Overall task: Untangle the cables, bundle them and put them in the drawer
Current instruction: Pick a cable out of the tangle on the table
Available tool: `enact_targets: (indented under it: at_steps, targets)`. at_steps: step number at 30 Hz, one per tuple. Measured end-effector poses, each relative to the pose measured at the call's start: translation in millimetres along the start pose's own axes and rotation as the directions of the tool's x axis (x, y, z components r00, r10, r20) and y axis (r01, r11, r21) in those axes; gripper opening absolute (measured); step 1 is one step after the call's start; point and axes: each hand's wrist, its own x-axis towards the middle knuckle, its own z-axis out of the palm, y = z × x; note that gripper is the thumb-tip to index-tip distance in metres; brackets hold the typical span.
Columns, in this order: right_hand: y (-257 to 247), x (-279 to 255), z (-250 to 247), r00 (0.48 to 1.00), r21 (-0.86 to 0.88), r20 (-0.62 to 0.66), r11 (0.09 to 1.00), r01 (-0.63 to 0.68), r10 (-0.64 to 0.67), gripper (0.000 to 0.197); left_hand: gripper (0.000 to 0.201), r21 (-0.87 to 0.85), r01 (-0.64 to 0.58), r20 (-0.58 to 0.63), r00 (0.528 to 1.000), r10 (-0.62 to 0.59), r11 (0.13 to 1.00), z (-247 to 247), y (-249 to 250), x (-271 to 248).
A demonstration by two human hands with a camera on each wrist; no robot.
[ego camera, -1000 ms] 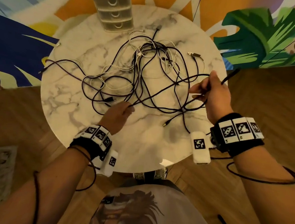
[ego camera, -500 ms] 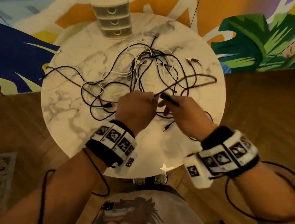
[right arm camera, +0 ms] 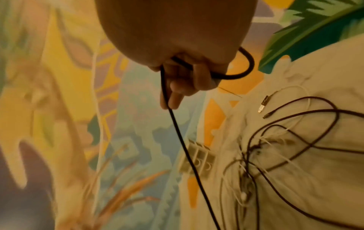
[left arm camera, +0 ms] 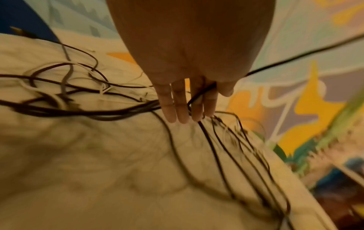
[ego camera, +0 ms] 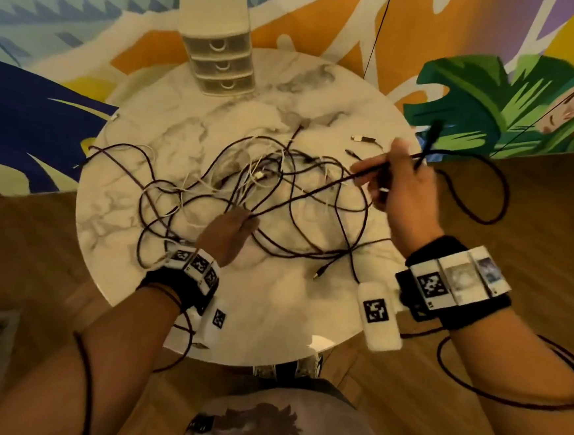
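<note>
A tangle of black and white cables sprawls over the round marble table. My right hand is raised over the table's right side and grips one black cable; its plug end sticks up past my knuckles. In the right wrist view my curled fingers wrap that black cable, which loops beside them. The cable runs taut down to my left hand near the middle. There, in the left wrist view, it passes pinched between straight fingers. A small beige three-drawer unit stands at the far edge, drawers closed.
Loose plug ends lie at the right rear and near the front. A black loop hangs off the table's right edge over the wooden floor. A painted mural wall rises behind the table. Wires trail from both wrist bands.
Half a second ago both hands met over the middle of the table. Now the right hand has drawn up and right with the black cable, pulling it taut; the left has dropped back slightly.
</note>
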Motion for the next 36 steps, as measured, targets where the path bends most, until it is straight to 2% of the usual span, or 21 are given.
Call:
enact_targets:
  at_steps: [2,4,5,7,10,12,14,15,17,19,21,25,27,29,32,34,36]
  targets:
    - [-1,7,-7,0.997,0.179,-0.047,0.983,-0.049,0.059,0.057,0.028,-0.085,0.02,-0.079,0.996,-0.027,0.996,-12,3,8]
    - [9,4,-1,0.986,0.234,0.022,0.958,-0.163,0.163,0.054,0.028,0.015,0.002,-0.148,0.989,0.0,1.0,-17,17,9]
    - [18,-1,7,0.972,0.191,0.088,0.954,-0.23,0.216,0.052,0.03,0.113,-0.018,-0.162,0.986,0.036,0.993,-16,26,6]
    - [34,-13,28,0.921,-0.019,0.223,0.946,-0.324,0.32,0.047,0.031,0.276,-0.121,-0.158,0.973,0.17,0.953,-8,46,-2]
    - [48,-18,51,0.85,-0.293,0.317,0.895,-0.335,0.421,0.041,0.023,0.303,-0.303,-0.13,0.926,0.355,0.903,13,60,-13]
    - [50,-13,55,0.85,-0.357,0.326,0.887,-0.295,0.414,0.042,0.023,0.187,-0.329,-0.177,0.916,0.361,0.926,21,52,-14]
    - [49,-7,52,0.876,-0.327,0.317,0.909,-0.26,0.364,0.045,0.028,0.029,-0.252,-0.207,0.945,0.253,0.967,28,29,-9]
    - [47,-4,48,0.89,-0.293,0.296,0.92,-0.26,0.346,0.046,0.039,0.027,-0.187,-0.157,0.969,0.189,0.982,32,14,-4]
    - [42,0,41,0.907,-0.226,0.263,0.935,-0.274,0.33,0.047,0.064,0.196,-0.073,0.059,0.996,0.062,0.978,41,-11,4]
    - [37,5,35,0.915,-0.19,0.257,0.945,-0.267,0.311,0.047,0.074,0.306,-0.017,0.218,0.975,-0.053,0.952,47,-26,15]
    - [33,11,29,0.932,-0.161,0.232,0.956,-0.244,0.277,0.046,0.075,0.297,0.007,0.261,0.961,-0.088,0.955,49,-32,35]
    - [28,33,15,0.969,-0.129,0.136,0.973,-0.19,0.207,0.046,0.071,0.305,-0.033,0.233,0.972,-0.041,0.952,35,-34,83]
    - [24,43,12,0.978,-0.094,0.109,0.982,-0.166,0.176,0.042,0.065,0.254,-0.007,0.161,0.986,-0.036,0.967,19,-25,102]
    - [22,49,9,0.983,-0.081,0.098,0.986,-0.147,0.155,0.04,0.057,0.29,-0.01,0.078,0.997,-0.013,0.957,4,-7,110]
    - [25,52,13,0.982,-0.149,0.11,0.979,-0.137,0.155,0.041,0.052,0.396,-0.162,-0.038,0.98,0.193,0.904,3,35,87]
    - [27,49,16,0.978,-0.189,0.125,0.971,-0.143,0.168,0.043,0.05,0.278,-0.285,-0.051,0.949,0.31,0.917,15,68,64]
    - [27,46,18,0.972,-0.2,0.155,0.969,-0.147,0.179,0.046,0.034,0.116,-0.303,-0.091,0.945,0.314,0.946,30,85,56]
